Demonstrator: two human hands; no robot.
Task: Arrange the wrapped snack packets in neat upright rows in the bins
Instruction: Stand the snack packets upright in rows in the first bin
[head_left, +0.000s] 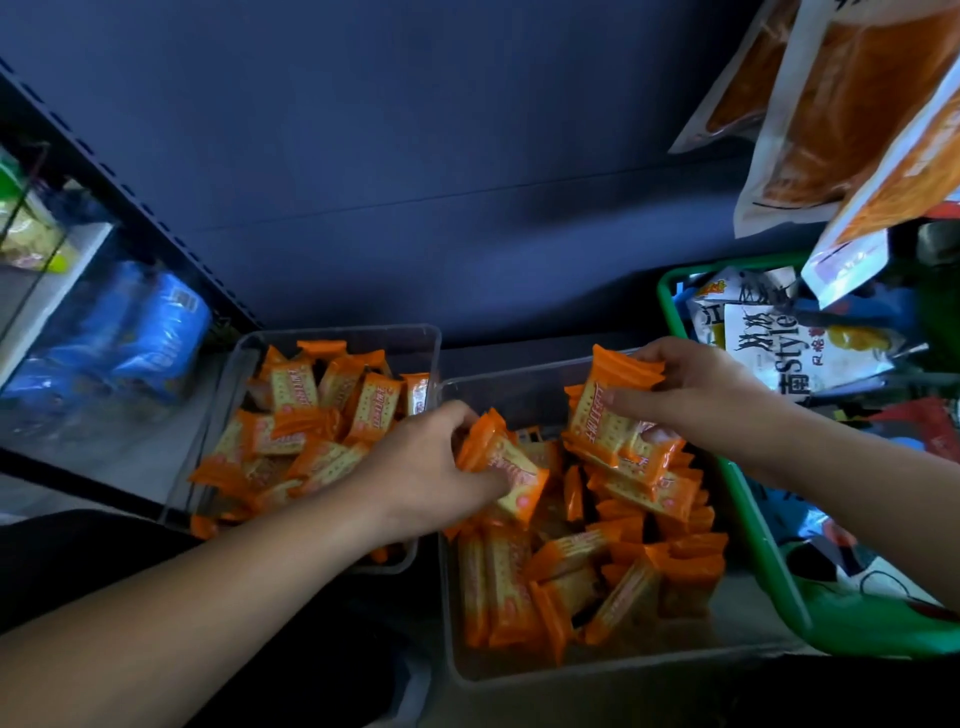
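Observation:
Two clear plastic bins stand side by side on the shelf. The left bin (332, 332) holds several orange cracker packets (291, 441) lying jumbled. The right bin (509, 382) holds more of them, some standing on edge near its front (498, 587), others loose. My left hand (421, 473) reaches over the wall between the bins and grips an orange packet (511, 475) above the right bin. My right hand (691, 387) pinches a small stack of orange packets (608, 410), held upright at the back right of that bin.
A green basket (769, 551) full of mixed snack bags stands right of the bins. Large orange pouches (852, 109) hang at the top right. Blue packs (156, 338) lie on the shelf at the left, behind a dark upright post. A dark blue back panel rises behind.

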